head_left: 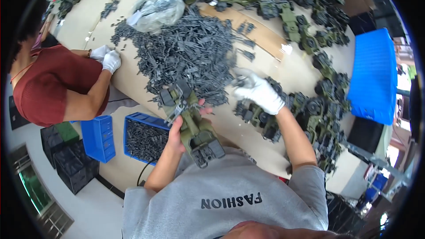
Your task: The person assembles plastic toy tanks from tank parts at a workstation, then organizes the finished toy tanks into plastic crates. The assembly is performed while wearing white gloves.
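My left hand (175, 137), bare, grips an olive-green toy military vehicle (195, 126) with black and grey fittings, tilted in front of my chest. The thumb lies along one side and fingertips show at the other. To the right, my right hand (259, 92) in a white glove is raised at the edge of a large heap of small dark grey plastic parts (181, 53). Its fingers are curled and slightly blurred; something greyish shows between them, too small to name. Just beside that hand lie several more green toy vehicles (261, 115).
Rows of toy vehicles (310, 110) line the table's right and far sides. A clear plastic bag (159, 9) lies on the heap, near a cardboard strip (265, 42). At left sits a co-worker (66, 84) in white gloves. Blue bins (98, 139) stand below; a blue crate (372, 77) is at right.
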Action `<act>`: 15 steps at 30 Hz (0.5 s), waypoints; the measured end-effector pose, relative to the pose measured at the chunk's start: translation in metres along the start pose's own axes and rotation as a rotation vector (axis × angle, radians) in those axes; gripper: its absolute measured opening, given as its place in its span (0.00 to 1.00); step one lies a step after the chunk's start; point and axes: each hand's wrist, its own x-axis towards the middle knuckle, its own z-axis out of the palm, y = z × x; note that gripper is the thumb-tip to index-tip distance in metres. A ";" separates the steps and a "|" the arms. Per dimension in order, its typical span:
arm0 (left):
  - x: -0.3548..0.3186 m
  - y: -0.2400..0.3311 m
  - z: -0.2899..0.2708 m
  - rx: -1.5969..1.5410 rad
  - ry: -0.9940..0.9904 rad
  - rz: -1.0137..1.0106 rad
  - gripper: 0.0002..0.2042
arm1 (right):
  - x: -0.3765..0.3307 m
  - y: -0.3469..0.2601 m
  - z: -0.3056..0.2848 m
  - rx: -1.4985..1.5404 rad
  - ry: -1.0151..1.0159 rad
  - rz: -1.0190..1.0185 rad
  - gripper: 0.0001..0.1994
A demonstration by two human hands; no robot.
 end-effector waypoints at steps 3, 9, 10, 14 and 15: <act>0.014 0.004 0.024 0.077 -0.084 -0.038 0.45 | -0.041 -0.021 0.043 -0.104 -0.056 -0.028 0.33; 0.021 0.008 0.053 0.203 -0.239 -0.129 0.46 | -0.082 -0.015 0.071 -0.208 0.076 -0.236 0.25; 0.020 0.011 0.055 0.222 -0.218 -0.132 0.45 | -0.087 -0.024 0.075 -0.342 0.125 -0.209 0.25; 0.009 0.021 0.075 0.203 -0.203 -0.148 0.45 | -0.103 -0.020 0.086 -0.189 0.173 -0.180 0.34; 0.007 0.025 0.077 0.303 -0.184 -0.122 0.45 | -0.112 -0.035 0.101 0.112 0.221 -0.205 0.36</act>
